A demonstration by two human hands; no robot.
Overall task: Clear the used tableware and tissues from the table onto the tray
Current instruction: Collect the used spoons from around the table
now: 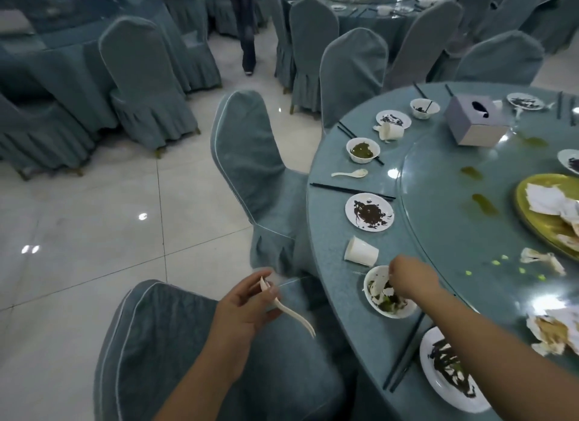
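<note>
My left hand [247, 304] is off the table, above a chair, and grips a white plastic spoon [291, 311] by its bowl end. My right hand [410, 276] reaches into a dirty white bowl [376, 298] at the table edge, its fingers pinching a scrap of white tissue inside. A tipped paper cup [360, 251] lies just beyond the bowl. Further along sit a soiled plate [369, 212], black chopsticks [351, 190], a white spoon [349, 173] and a bowl with green sauce [363, 149]. The gold tray [526, 211] holds crumpled tissues at the right.
A grey tissue box [473, 123] stands on the glass turntable [454, 201]. Another dirty plate [451, 370] and chopsticks [404, 358] lie under my right arm. Covered chairs [250, 170] ring the round table. A person's legs [247, 45] are in the far aisle.
</note>
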